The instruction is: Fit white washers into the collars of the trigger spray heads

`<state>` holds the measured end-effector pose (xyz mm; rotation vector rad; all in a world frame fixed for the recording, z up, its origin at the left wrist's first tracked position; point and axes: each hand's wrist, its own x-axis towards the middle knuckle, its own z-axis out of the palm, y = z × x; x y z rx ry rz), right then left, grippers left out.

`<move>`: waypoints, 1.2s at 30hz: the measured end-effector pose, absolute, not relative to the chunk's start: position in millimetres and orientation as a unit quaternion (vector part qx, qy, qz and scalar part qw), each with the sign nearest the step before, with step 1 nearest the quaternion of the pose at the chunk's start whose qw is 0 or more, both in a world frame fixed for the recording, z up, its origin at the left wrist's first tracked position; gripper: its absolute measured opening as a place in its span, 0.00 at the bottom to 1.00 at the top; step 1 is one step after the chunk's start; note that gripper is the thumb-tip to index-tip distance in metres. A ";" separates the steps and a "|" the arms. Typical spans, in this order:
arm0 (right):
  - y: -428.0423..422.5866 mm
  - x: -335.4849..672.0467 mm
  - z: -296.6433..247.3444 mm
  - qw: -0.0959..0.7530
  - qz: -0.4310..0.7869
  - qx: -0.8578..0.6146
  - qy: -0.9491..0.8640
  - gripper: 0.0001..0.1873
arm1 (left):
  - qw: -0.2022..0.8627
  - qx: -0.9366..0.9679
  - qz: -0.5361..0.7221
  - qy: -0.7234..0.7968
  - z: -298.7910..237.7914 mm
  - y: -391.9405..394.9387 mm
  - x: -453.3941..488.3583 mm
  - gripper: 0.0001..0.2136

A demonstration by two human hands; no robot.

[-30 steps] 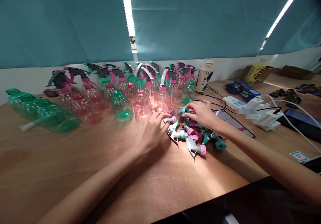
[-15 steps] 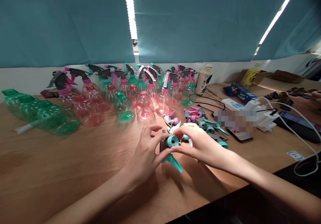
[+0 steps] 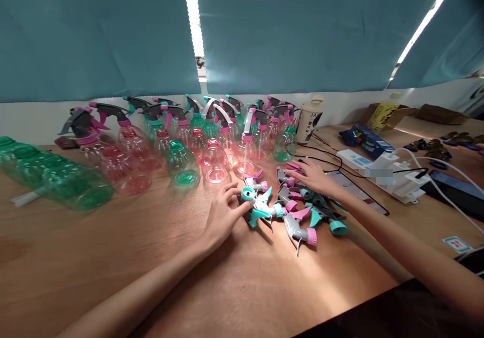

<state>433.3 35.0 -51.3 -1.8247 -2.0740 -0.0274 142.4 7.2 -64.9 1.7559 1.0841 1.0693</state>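
I'm pinching a teal-collared spray head (image 3: 248,194) in left hand (image 3: 222,214), table (image 3: 151,229) spreading leftward; right hand (image 3: 314,176) hovering at pile (image 3: 291,205)'s far edge, grip unclear.

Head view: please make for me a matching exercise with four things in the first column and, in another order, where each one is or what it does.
Things:
1. left hand
2. right hand
3. cream flask
4. blue packet

Places or states:
A. lying beside the white power strip
B. at the far side of the pile of loose spray heads
C. standing upright, just right of the bottles in the picture
D. holding a spray head with a turquoise collar

Right pairs: 1-D, 2-B, 3-C, 4-A
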 end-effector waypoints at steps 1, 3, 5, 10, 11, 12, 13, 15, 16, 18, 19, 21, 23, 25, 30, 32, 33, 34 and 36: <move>39.1 435.1 -55.1 0.181 0.004 -0.645 -0.742 0.27 | 0.420 0.681 0.426 0.423 -66.6 13.5 146.3 0.10; 44.0 435.0 -60.6 0.175 0.042 -0.632 -0.754 0.26 | 0.455 0.671 0.423 0.404 -68.6 23.5 154.1 0.10; 45.0 432.0 -63.5 0.173 0.073 -0.614 -0.767 0.26 | 0.482 0.667 0.419 0.384 -68.9 28.7 161.3 0.10; 38.0 420.0 -62.7 0.184 0.120 -0.579 -0.785 0.29 | 0.531 0.655 0.410 0.348 -70.4 24.6 178.2 0.10; 36.4 417.2 -62.2 0.188 0.124 -0.575 -0.786 0.29 | 0.537 0.653 0.410 0.343 -71.3 22.5 181.5 0.10; 35.1 414.7 -61.7 0.191 0.127 -0.572 -0.787 0.29 | 0.540 0.650 0.413 0.339 -72.2 20.4 184.5 0.10; 34.0 412.5 -61.2 0.196 0.130 -0.571 -0.787 0.30 | 0.541 0.648 0.418 0.337 -72.7 18.5 187.4 0.10; 32.2 410.1 -59.8 0.205 0.133 -0.572 -0.783 0.30 | 0.540 0.640 0.430 0.339 -72.5 15.8 191.8 0.10; 30.9 410.3 -58.4 0.210 0.133 -0.575 -0.779 0.31 | 0.539 0.635 0.435 0.342 -71.6 14.9 193.0 0.10; 25.9 414.0 -54.0 0.221 0.131 -0.588 -0.767 0.33 | 0.539 0.624 0.443 0.351 -68.8 13.4 192.8 0.10; 21.4 417.4 -51.1 0.225 0.128 -0.597 -0.760 0.34 | 0.539 0.619 0.446 0.357 -66.9 12.4 191.1 0.10; 7.0 426.5 -45.1 0.224 0.116 -0.614 -0.748 0.35 | 0.539 0.607 0.452 0.370 -63.1 9.4 184.4 0.11; -14.6 436.9 -42.3 0.202 0.102 -0.625 -0.747 0.35 | 0.534 0.593 0.459 0.390 -59.7 4.9 173.9 0.12; -40.5 446.2 -46.0 0.188 0.082 -0.624 -0.754 0.37 | 0.519 0.577 0.467 0.425 -57.8 -0.4 161.8 0.13; -91.1 450.6 -74.6 0.160 0.068 -0.622 -0.763 0.51 | 0.493 0.583 0.445 0.468 -59.6 -13.0 141.5 0.14; -97.7 444.2 -82.7 0.164 0.061 -0.621 -0.764 0.54 | 0.477 0.613 0.432 0.459 -61.8 -18.0 140.3 0.13; -98.5 440.2 -84.7 0.166 0.060 -0.622 -0.763 0.54 | 0.461 0.636 0.425 0.450 -62.9 -20.6 140.5 0.12; -98.1 436.2 -85.4 0.167 0.061 -0.624 -0.760 0.53 | 0.440 0.663 0.419 0.437 -63.9 -23.1 140.8 0.11; -95.4 429.0 -83.1 0.164 0.064 -0.627 -0.759 0.51 | 0.377 0.724 0.412 0.405 -64.9 -28.0 141.2 0.08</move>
